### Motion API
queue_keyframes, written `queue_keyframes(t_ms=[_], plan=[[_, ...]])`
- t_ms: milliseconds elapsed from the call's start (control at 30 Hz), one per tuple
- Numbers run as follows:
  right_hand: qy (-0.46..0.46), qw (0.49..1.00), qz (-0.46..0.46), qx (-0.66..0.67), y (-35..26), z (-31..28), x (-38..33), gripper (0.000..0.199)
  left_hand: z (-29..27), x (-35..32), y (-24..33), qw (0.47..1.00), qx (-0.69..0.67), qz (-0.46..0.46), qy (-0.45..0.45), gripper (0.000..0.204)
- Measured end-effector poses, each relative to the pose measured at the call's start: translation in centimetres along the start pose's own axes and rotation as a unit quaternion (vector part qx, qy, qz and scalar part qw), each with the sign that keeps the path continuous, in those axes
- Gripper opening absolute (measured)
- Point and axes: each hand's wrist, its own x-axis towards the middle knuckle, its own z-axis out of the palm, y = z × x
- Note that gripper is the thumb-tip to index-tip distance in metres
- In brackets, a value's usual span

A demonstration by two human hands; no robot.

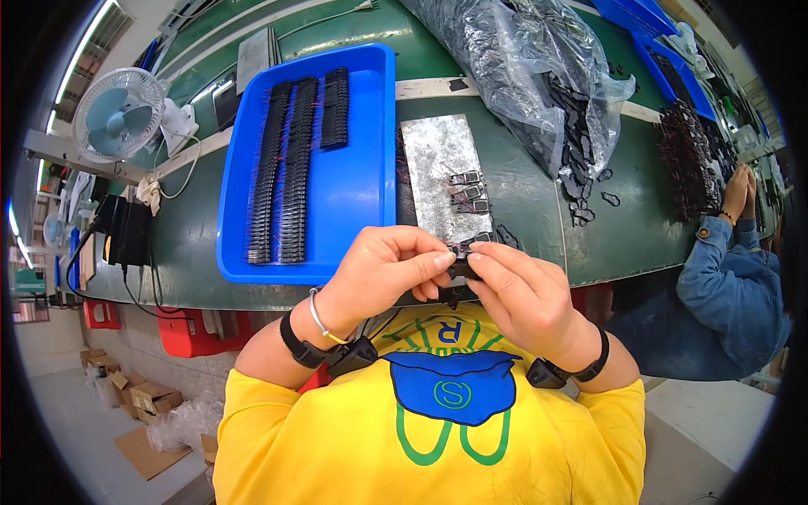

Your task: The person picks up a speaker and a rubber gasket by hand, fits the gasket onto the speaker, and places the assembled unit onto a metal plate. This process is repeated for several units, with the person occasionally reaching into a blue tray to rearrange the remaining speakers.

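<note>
Black part (462, 268), pinched, axis unclear (partly hidden)

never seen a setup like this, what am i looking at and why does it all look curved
There's no robot here, just a person's bare hands. The only picture comes from a fisheye camera on their head, looking down; its wide lens bends straight edges. The left hand and right hand pinch a small black part, mostly hidden by fingers. On the green table are a blue tray holding rows of black parts, a metal plate and a clear plastic bag.
</note>
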Motion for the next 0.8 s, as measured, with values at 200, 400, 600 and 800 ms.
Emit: queue_keyframes(t_ms=[200,400,600,800], plan=[[0.011,0.999,-0.013,-0.029,0.22,0.51,-0.22,0.034,-0.12,0.05,-0.4,0.999,-0.049,-0.01,-0.01,0.017],[0.003,0.998,-0.024,-0.051,0.09,0.39,-0.19,0.034,-0.07,0.06,-0.53,0.998,-0.069,-0.005,-0.011,0.017],[0.009,0.997,-0.034,-0.066,0.04,0.41,-0.13,0.033,0.06,-0.01,-0.62,0.997,-0.072,0.005,-0.017,0.016],[0.015,0.997,-0.041,-0.064,-0.03,0.35,-0.05,0.032,0.2,-0.29,-0.61,0.995,-0.099,0.01,-0.023,0.016]])
